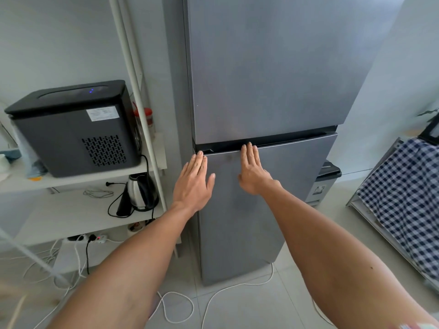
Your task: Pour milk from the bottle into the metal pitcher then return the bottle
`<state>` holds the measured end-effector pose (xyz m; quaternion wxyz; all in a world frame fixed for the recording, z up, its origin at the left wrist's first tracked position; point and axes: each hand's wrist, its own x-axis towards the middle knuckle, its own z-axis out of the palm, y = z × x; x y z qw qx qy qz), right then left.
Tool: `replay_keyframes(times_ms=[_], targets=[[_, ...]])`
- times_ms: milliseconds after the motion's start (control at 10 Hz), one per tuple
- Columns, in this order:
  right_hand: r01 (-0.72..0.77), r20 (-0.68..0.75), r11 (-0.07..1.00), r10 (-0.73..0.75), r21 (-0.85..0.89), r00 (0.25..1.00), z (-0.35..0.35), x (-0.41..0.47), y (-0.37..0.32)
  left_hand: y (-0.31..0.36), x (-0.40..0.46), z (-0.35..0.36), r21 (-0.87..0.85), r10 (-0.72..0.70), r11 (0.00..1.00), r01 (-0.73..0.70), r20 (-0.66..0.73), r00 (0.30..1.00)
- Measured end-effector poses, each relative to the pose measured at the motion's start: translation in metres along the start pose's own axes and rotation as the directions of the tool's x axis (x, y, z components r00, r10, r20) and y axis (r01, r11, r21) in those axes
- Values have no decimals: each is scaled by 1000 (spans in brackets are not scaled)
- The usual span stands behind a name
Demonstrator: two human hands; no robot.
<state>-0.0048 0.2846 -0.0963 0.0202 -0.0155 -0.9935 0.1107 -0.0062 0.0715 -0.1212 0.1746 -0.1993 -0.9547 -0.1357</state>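
Both hands are raised flat against the lower door of a tall grey two-door metal refrigerator [273, 79], whose top is cut off by the frame. The left hand [193, 182] has its fingers straight and together, the tips just under the dark gap between the two doors, at the door's left corner. The right hand [253, 170] lies the same way nearer the middle, its fingertips reaching the gap's edge. Both hands are spread flat, empty, gripping nothing; whether the fingertips hook into the gap cannot be told.

The milk bottle and the metal pitcher are nowhere visible; both doors appear closed, so the refrigerator's inside is hidden.

To the left, a white shelf unit [78, 178] carries a black box-shaped appliance with a vented side [76, 129]; its label is too small to read. Behind a white upright stands a red-capped jar [145, 117], mostly hidden. One shelf down sits a steel electric kettle with a black handle [140, 194]. White and black cables [180, 302] trail over the tiled floor. At right, a blue-and-white checked cloth [403, 198] covers something unidentifiable, cut off by the frame edge.
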Motion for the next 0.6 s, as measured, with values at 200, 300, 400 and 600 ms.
replay_keyframes(times_ms=[200, 300, 400, 600], targets=[[30, -85, 974, -11, 224, 996, -18, -15, -5, -1, 0, -4, 19, 7, 1000, -6, -8, 1000], [3, -263, 876, 141, 482, 955, -26, -36, -12, -3, -2, -5, -69, 3, 998, -2, 16, 1000], [161, -400, 586, 305, 794, 864, -52, -71, -30, -5, -13, -5, -255, 11, 967, -8, 11, 1000], [658, -690, 211, 243, 723, 682, -148, -173, -51, -25, -110, 37, -517, -139, 798, 310, 342, 929]])
